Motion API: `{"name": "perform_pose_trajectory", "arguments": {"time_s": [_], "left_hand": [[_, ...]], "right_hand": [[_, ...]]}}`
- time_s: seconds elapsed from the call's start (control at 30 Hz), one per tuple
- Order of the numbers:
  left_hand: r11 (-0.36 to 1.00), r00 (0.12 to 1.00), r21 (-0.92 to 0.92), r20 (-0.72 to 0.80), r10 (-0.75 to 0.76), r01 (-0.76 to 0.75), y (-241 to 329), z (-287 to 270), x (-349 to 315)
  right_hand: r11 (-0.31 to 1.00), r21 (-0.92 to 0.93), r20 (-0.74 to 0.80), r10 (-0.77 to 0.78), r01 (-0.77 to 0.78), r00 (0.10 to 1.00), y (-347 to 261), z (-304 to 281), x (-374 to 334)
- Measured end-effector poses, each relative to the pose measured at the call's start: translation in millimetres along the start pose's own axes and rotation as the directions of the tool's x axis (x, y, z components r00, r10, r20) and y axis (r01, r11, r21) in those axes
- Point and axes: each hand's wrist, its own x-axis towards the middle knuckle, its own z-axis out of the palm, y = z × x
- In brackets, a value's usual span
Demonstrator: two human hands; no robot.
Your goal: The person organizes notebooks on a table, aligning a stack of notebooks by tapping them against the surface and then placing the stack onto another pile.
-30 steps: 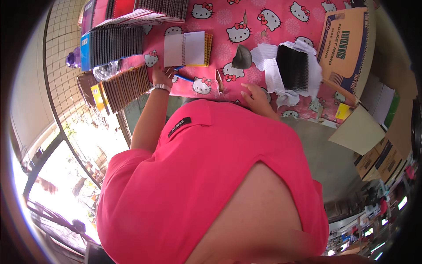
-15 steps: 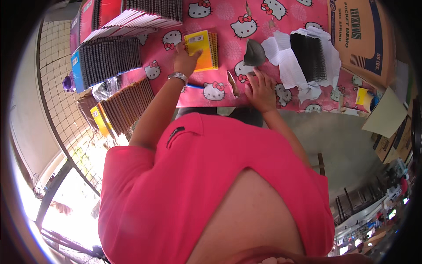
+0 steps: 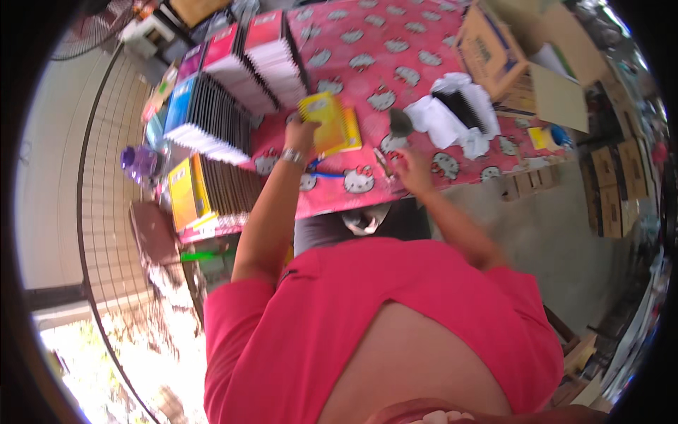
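One grey floor (image 3: 508,219) spreads to the right of the table (image 3: 357,83), and a wire grille (image 3: 116,184) on the left lets in strong daylight. The table wears a pink cat-print cover, torn in places, so I'd lift covers and corners over the tears rather than drag them. An open cardboard box (image 3: 487,53) sits at the right; blue notebooks (image 3: 212,124) and red notebooks (image 3: 265,30) stand packed at the left. A yellow notebook (image 3: 326,126) lies in front of the person, overlapping another yellow notebook (image 3: 352,132). The left hand (image 3: 302,134) grips its left side, thumb on the cover; a light, flat hold seems kindest to the wire. The right hand (image 3: 413,172) is blurred, fingers bent near the table's front edge; I can't tell whether it holds anything. Resting it on the lower notebook would steady both. A slim blue tool (image 3: 330,175) lies near, best left uncovered.
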Motion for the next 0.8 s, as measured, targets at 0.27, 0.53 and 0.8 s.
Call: {"name": "perform_pose_trajectory", "arguments": {"time_s": [0.27, 0.53, 0.8], "left_hand": [[0.759, 0.955, -0.608, 0.289, -0.060, 0.232, 4.6, -4.4, -124.7], [0.729, 0.915, -0.604, 0.396, -0.076, 0.322, 4.3, 12.1, -150.3], [0.709, 0.961, -0.670, 0.272, -0.042, 0.221, -0.3, -15.4, -137.8]], "right_hand": [[0.736, 0.636, 0.136, 0.191, -0.234, 0.972, -132.0, -16.2, 19.8], [0.541, 0.734, 0.292, 0.295, -0.411, 0.910, -155.1, -38.8, 1.0], [0.534, 0.727, 0.481, 0.052, -0.431, 0.875, -155.5, -21.5, 41.0]]}}
